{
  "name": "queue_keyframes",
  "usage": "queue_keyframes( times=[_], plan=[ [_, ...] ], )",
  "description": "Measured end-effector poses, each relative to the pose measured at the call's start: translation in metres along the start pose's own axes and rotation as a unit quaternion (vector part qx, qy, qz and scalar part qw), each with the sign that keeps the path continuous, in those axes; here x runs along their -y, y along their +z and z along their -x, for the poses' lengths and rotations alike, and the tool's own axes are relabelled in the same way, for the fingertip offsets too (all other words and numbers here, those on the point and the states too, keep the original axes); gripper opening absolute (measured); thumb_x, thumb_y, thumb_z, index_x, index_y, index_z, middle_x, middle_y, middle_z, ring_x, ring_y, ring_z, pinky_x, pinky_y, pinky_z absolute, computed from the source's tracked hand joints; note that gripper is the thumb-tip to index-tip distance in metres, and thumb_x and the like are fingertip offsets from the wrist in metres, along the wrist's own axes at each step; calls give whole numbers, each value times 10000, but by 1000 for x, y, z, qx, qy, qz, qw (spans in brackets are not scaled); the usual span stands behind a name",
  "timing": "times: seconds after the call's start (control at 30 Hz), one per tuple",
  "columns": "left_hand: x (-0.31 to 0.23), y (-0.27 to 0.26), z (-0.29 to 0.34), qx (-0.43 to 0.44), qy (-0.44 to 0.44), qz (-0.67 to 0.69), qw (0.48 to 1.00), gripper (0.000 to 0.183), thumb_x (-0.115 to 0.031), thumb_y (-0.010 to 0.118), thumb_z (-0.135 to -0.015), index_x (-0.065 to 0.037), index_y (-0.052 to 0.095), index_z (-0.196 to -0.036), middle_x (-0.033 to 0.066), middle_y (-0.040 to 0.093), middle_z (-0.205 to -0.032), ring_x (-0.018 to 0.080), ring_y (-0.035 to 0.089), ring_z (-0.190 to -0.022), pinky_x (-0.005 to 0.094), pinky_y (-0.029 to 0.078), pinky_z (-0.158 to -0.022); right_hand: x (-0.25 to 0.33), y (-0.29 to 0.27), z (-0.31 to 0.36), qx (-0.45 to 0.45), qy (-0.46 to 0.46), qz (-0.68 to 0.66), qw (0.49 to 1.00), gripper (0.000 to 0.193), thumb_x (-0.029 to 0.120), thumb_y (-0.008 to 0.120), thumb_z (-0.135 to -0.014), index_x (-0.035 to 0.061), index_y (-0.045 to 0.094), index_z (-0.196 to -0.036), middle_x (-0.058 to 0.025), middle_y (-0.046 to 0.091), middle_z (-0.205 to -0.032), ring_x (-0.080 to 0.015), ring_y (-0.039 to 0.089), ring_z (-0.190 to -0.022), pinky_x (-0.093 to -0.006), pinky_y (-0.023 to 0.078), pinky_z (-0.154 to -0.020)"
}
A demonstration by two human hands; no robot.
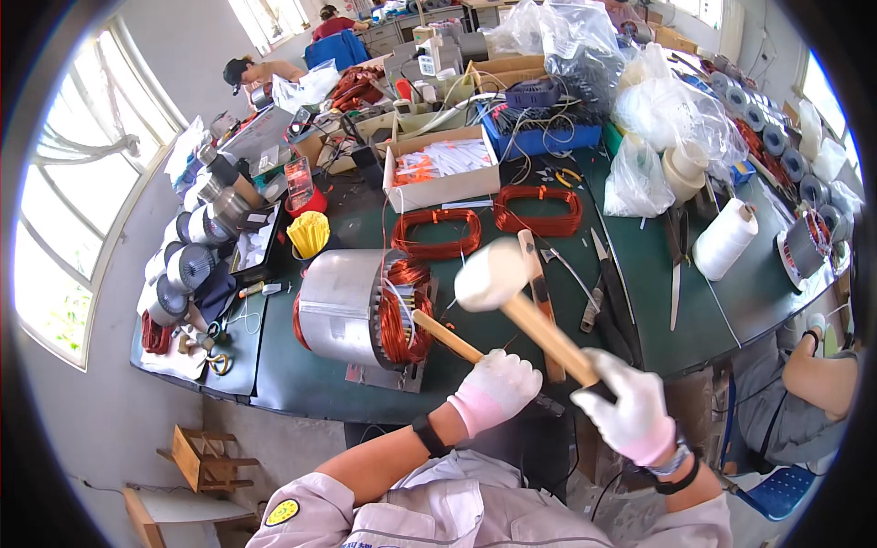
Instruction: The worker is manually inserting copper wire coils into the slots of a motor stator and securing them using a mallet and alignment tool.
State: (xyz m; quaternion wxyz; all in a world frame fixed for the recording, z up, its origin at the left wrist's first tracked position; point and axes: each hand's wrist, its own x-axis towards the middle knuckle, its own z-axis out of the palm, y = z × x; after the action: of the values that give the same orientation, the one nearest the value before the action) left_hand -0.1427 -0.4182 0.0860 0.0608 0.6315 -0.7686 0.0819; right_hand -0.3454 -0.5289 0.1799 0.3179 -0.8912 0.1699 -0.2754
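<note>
My left hand (499, 387), in a white-and-pink glove, is closed round a wooden stick (449, 338). The stick's far end points at the copper windings (406, 331) of a motor stator (340, 303), a silver cylinder lying on its side on the bench; I cannot tell whether it touches them. In my gloved right hand (632, 413) is the wooden handle of a white-headed mallet (493, 276). Its slightly blurred head is raised above the bench, just right of the windings. Under the stator shows part of a metal support (391, 376).
Two copper coils (437, 234) lie behind the stator, before a box of white and orange strips (442, 168). Right of the mallet are a flat wooden bar (539, 290) and a dark-handled knife (610, 290). A white thread spool (725, 239) stands farther right. Other people sit nearby.
</note>
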Motion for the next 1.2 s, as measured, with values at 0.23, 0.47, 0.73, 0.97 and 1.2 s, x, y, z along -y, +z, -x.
queue_keyframes(
  times=[0.23,0.47,0.73,0.97,1.2],
  plan=[
    [-2,20,3,-131,32,21,991,81,-199,663,-802,-167,592,-778,6,510,-743,191,567,-705,375,455,-642,-28,25,-10,223,-43,235,945,268,259,734,-922,50,587,-1005,-109,659,-743,-321,684,-604,-412,534,-528],
    [0,8,9,-46,-3,11,999,47,-172,670,-813,-152,660,-771,11,629,-704,206,680,-661,370,531,-608,6,13,-22,-4,-79,-22,997,239,168,725,-936,33,574,-1064,-128,668,-722,-339,700,-646,-423,548,-571],
    [-10,-69,9,26,103,196,975,142,-251,745,-771,-136,662,-759,25,581,-665,231,660,-647,411,519,-597,-38,21,-12,120,115,141,976,234,266,676,-977,61,576,-1030,-182,663,-735,-409,688,-693,-498,551,-616],
    [56,-128,131,-178,-100,305,930,273,-276,711,-829,-62,697,-998,136,735,-1080,305,727,-804,379,573,-664,-60,32,-31,-62,60,412,907,428,133,675,-837,90,627,-1261,-103,627,-1065,-299,637,-1033,-429,522,-851],
    [126,-122,281,-447,-521,292,665,345,-317,452,-1079,-29,603,-963,78,604,-875,147,578,-706,265,440,-584,-30,109,-40,107,-79,208,969,406,216,786,-777,87,711,-1156,-90,658,-1167,-285,587,-1219,-474,410,-1121]
  ],
)
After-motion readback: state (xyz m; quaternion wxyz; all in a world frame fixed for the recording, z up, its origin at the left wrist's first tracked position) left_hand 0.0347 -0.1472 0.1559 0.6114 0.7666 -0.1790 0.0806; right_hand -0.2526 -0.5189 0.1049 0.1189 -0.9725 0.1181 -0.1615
